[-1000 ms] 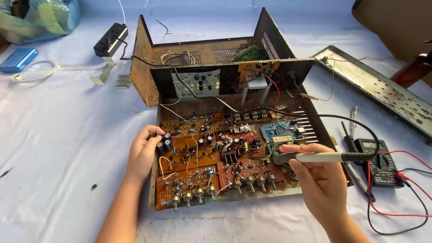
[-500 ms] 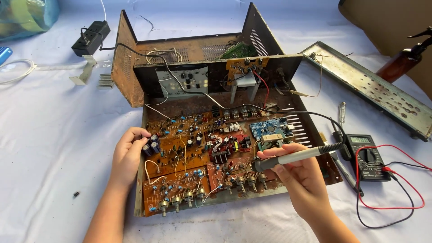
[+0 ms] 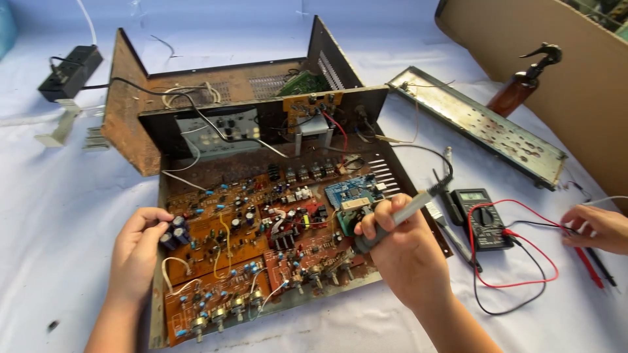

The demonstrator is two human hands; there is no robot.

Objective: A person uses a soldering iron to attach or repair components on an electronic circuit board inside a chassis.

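Looked down on an opened amplifier chassis [image 3: 131,124], rusty and box-shaped, lying on a white-covered table [image 3: 59,216]. Brown circuit board [image 3: 261,229] filled the chassis floor, crowded with small parts and thin wires.

Right hand [image 3: 402,258] at near centre-right, closed in a fist around the grey handle of a soldering iron [image 3: 392,222], tip angled down at the board's right half beside a small blue board [image 3: 353,189]. Judged light and stiff, safely held only by the handle; black cord trailed off to the far right.

Left hand [image 3: 137,252] at the board's near-left side, fingertips pinched on a cluster of dark blue capacitors [image 3: 173,232] standing on the board. Judged small, rigid and fragile at the legs, best steadied by the bodies rather than pulled.

Chassis walls stood upright at far left and far right of the board, hemming movement there; open room lay toward the near edge. Right of the chassis, close by: a black multimeter [image 3: 481,219] with looping red and black leads, a snag risk. Another person's hand [image 3: 598,229] at the far right edge touched the probes. Detached metal panel [image 3: 477,124] and brown spray bottle [image 3: 520,85] farther right
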